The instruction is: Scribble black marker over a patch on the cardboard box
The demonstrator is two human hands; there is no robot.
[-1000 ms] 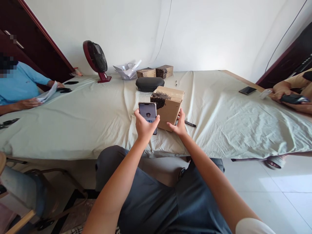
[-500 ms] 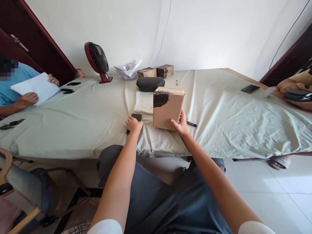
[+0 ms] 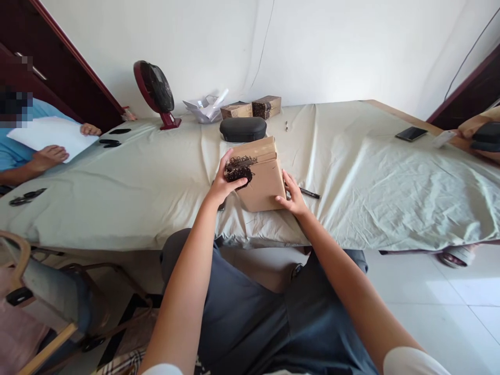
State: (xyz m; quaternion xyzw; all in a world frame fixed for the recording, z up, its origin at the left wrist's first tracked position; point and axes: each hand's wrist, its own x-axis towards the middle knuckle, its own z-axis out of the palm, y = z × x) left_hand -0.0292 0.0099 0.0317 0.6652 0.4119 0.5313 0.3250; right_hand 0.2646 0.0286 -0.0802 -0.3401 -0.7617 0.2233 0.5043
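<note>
A brown cardboard box [image 3: 262, 179] with a black scribbled patch on its upper left corner rests tilted on the cloth-covered table [image 3: 156, 177] right in front of me. My left hand [image 3: 224, 182] grips the box's left side, thumb on the black patch. On the box's right edge my right hand [image 3: 291, 195] presses with its fingers spread along the side. A black pen [image 3: 309, 193] lies just right of my right hand. The phone is hidden behind my left hand and the box.
A black case [image 3: 242, 128] lies behind the box, with two small boxes [image 3: 251, 109], crumpled white wrapping [image 3: 205, 109] and a red fan [image 3: 154, 91] at the back. A person in blue at the left holds white paper [image 3: 47, 133]. A phone [image 3: 410, 134] lies far right, by another person's hands.
My left hand put the phone down on the table, then moved to the box's left side. The box was stood up and now tilts between both hands.
</note>
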